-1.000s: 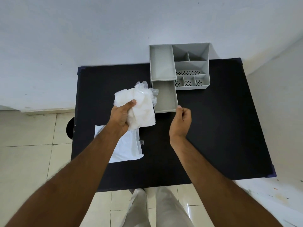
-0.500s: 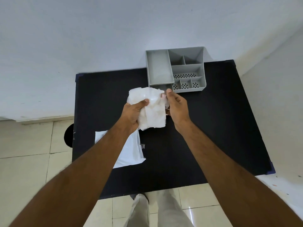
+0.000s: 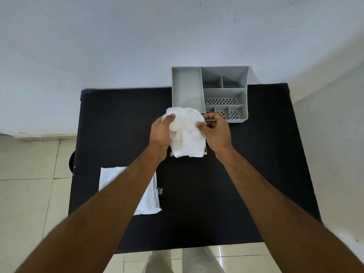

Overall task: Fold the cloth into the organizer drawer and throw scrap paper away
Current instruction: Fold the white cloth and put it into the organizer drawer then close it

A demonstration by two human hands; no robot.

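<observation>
Both my forearms extended forward, converging; my left hand [image 3: 161, 133] curled, thumb on top, fingers beneath, clamped on the white cloth [image 3: 187, 134]; my right hand [image 3: 215, 131] just beside it, thumb and forefinger pinching the cloth's right edge; wrists roughly level, knuckles up.
</observation>
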